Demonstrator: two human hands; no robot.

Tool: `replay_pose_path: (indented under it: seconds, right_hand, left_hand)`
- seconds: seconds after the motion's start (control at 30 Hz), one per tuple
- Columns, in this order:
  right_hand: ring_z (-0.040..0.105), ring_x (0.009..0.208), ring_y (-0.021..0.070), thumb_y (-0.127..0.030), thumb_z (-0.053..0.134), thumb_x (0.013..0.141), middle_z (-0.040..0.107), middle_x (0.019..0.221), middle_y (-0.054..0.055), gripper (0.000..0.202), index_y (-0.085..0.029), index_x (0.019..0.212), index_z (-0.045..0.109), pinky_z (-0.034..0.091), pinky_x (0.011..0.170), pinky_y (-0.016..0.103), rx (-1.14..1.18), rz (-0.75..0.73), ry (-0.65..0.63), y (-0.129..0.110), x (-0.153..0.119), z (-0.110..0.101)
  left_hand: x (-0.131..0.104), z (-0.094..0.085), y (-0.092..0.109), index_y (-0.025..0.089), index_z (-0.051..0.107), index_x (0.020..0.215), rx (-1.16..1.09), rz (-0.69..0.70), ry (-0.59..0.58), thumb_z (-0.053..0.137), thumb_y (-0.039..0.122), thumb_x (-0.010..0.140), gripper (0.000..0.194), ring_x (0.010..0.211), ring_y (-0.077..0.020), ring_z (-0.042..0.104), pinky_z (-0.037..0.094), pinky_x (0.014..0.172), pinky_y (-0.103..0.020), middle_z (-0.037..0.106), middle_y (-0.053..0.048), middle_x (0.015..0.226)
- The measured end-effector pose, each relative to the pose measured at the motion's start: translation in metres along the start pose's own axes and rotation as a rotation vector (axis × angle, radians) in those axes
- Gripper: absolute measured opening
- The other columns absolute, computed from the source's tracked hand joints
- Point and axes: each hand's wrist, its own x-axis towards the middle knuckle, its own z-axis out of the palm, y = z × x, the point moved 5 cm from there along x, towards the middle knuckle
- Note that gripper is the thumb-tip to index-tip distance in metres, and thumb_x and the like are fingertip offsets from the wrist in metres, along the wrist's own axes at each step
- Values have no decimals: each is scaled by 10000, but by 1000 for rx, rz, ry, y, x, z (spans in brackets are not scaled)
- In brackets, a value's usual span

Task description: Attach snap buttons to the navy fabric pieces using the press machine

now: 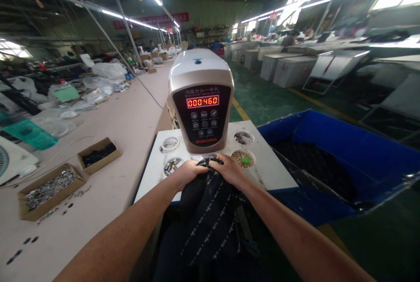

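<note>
A piece of black fabric (213, 212) with rows of small white print hangs down from both my hands toward my lap. My left hand (190, 173) pinches its upper edge from the left, thumb pointing inward. From the right, my right hand (229, 169) grips the same edge, thumb and fingers closed. Both hands sit close together at the foot of a button attaching machine (205, 111), whose red display reads 000460. The machine's working point is hidden behind the fabric and hands.
Round wells in the white tabletop (278, 177) hold metal parts and brass-coloured pieces (243, 159) with a green cap. Left, cardboard boxes of silvery fasteners (50, 189) and black pieces (98, 155) stand on a long table. A blue bin (295, 124) with dark fabric is at right.
</note>
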Motion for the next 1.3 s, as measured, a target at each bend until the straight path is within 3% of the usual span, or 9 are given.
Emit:
replay_pose_path:
  seconds: [0.57, 0.73, 0.87, 1.0, 1.3]
  right_hand:
    - [638, 778, 193, -398, 619, 826, 728, 816, 35, 246, -173, 855, 715, 390, 640, 247, -90, -1, 17, 6, 11, 7]
    - [654, 847, 208, -412, 579, 873, 747, 915, 60, 259, -188, 898, 706, 396, 678, 254, -174, -40, 1, 6, 9, 11]
    - [665, 883, 242, -446, 526, 917, 745, 942, 87, 302, -195, 971, 685, 393, 702, 275, -300, 5, 9, 9, 7, 13]
    - [676, 893, 261, -399, 462, 965, 738, 960, 106, 286, -200, 1076, 636, 391, 715, 295, -384, 42, 56, 10, 3, 13]
    - [685, 931, 264, -368, 446, 975, 746, 962, 92, 260, -219, 1092, 623, 398, 712, 294, -451, 48, 83, 9, 1, 14]
  left_hand:
    - [9, -11, -1, 125, 707, 808, 106, -15, 62, 726, 306, 602, 275, 679, -226, 650, 487, 694, -328, 711, -61, 709]
    - [5, -15, -1, 132, 693, 827, 176, 89, 108, 752, 377, 637, 316, 740, -220, 634, 451, 711, -306, 714, -52, 784]
    - [0, -20, -4, 142, 656, 879, 263, 214, 212, 743, 402, 682, 337, 830, -216, 613, 432, 762, -293, 700, -37, 855]
    - [-2, -20, -8, 162, 618, 884, 306, 241, 267, 669, 373, 747, 257, 783, -200, 595, 431, 724, -286, 671, -13, 799]
    - [-6, -15, -4, 161, 605, 843, 305, 177, 314, 584, 225, 742, 121, 752, -197, 596, 443, 685, -283, 656, -21, 754]
